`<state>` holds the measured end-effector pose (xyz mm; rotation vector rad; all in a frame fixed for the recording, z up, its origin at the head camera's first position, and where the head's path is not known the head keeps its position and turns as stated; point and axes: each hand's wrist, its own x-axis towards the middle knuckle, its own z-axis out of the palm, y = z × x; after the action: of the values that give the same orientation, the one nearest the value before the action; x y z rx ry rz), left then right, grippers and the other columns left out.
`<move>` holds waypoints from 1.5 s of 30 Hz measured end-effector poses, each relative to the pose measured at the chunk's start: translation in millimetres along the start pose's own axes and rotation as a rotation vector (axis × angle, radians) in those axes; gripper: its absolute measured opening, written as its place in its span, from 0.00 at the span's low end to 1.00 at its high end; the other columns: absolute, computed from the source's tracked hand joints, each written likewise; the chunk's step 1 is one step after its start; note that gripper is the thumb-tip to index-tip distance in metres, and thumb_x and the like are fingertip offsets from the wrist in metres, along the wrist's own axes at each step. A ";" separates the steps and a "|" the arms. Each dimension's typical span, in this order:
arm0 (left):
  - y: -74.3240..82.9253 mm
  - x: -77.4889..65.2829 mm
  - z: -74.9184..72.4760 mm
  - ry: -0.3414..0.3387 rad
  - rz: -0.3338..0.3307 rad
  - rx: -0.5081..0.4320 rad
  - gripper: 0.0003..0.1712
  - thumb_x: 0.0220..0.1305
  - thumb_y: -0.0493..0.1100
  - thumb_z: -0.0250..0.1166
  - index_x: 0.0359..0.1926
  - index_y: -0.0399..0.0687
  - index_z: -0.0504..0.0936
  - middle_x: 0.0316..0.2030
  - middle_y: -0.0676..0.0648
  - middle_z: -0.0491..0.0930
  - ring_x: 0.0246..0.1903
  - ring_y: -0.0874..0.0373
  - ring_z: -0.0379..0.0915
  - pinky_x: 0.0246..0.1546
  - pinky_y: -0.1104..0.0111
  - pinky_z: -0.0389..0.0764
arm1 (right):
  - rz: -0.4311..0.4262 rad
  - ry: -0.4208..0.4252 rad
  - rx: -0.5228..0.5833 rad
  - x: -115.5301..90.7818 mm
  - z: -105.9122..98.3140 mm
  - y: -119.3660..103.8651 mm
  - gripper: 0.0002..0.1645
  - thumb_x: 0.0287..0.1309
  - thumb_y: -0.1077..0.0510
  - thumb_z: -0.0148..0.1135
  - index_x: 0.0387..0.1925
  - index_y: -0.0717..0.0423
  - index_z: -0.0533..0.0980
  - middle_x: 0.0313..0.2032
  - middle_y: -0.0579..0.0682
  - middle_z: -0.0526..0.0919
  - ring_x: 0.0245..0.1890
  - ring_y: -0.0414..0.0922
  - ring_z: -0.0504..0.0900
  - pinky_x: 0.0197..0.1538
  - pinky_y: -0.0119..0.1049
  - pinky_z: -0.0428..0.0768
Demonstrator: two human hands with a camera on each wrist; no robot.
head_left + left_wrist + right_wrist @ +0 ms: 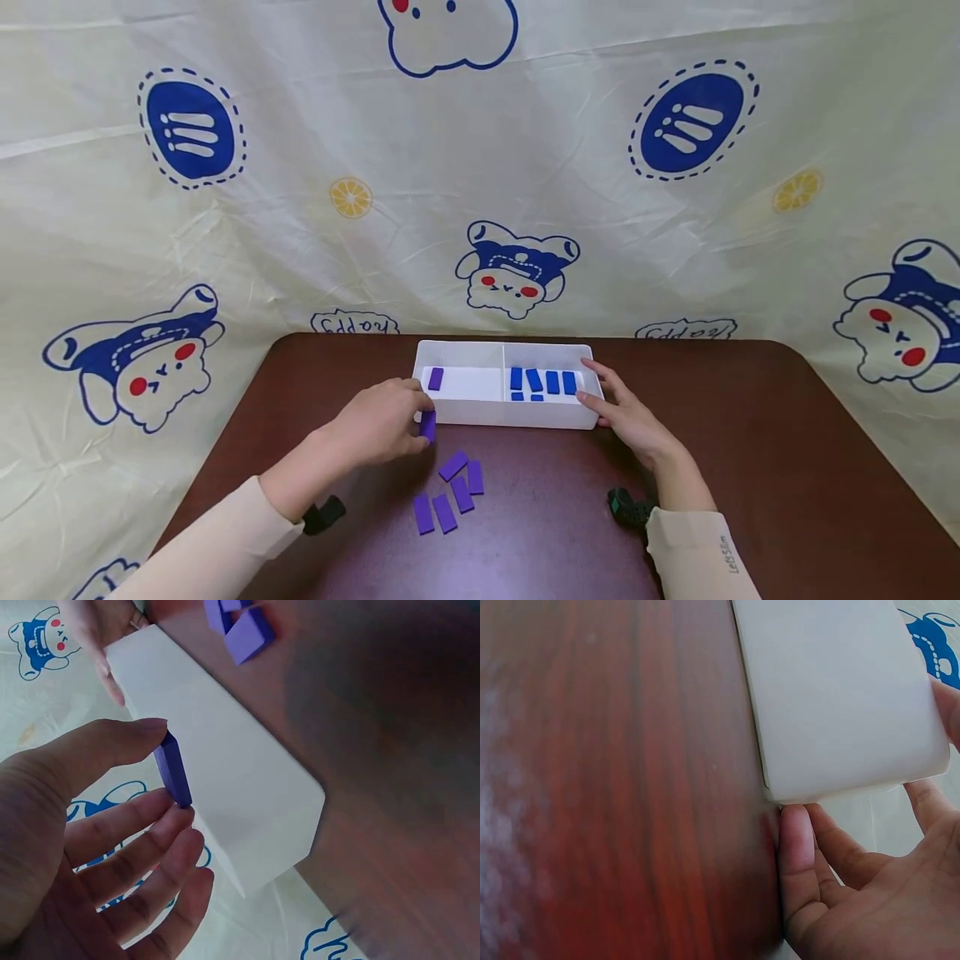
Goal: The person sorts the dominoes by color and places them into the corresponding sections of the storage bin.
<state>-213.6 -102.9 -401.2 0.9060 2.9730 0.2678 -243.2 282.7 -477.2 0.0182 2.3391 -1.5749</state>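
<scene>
1. The left hand [386,421] reaches to the near-left corner of the white tray [480,414], pinching one purple block [174,771] between thumb and fingertips, other fingers loosely spread.
2. The right hand [633,421] grips the tray's right end, near the table's [750,417] far edge, thumb and fingers spread around it.
3. Right sleeve [693,554]: "Let'sSlim"; backdrop [262,242]: "happy".
4. Purple blocks: one held, one in the left compartment [472,383], five off the tray's near edge. Blue blocks [552,382]: six visible, right compartment [543,357].

Left compartment [472,387] opens upward, its front wall [487,414] blocking low entry
</scene>
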 end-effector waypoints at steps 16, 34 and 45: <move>-21.8 44.7 -12.3 0.037 0.045 0.066 0.20 0.57 0.50 0.78 0.48 0.49 0.90 0.47 0.49 0.85 0.47 0.50 0.77 0.44 0.60 0.80 | -0.015 0.011 0.012 -0.7 -3.6 1.9 0.47 0.71 0.37 0.60 0.82 0.28 0.47 0.80 0.62 0.47 0.73 0.63 0.56 0.65 0.50 0.71; -35.3 70.5 -7.2 -0.023 -0.054 0.010 0.21 0.60 0.48 0.76 0.53 0.47 0.88 0.52 0.47 0.84 0.50 0.52 0.78 0.53 0.57 0.81 | -0.012 0.015 0.018 0.3 -1.9 3.5 0.46 0.70 0.37 0.60 0.81 0.26 0.49 0.80 0.62 0.49 0.73 0.62 0.57 0.65 0.50 0.71; -37.7 83.6 5.0 -0.052 -0.075 0.009 0.11 0.60 0.49 0.77 0.40 0.51 0.89 0.38 0.50 0.84 0.38 0.55 0.71 0.42 0.59 0.75 | -0.012 0.017 0.021 -2.0 1.7 4.3 0.46 0.70 0.36 0.60 0.81 0.25 0.49 0.80 0.62 0.49 0.73 0.62 0.57 0.66 0.53 0.70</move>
<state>-303.5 -86.5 -410.2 0.7877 2.9546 0.2251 -240.1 283.2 -481.1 0.0225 2.3394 -1.6110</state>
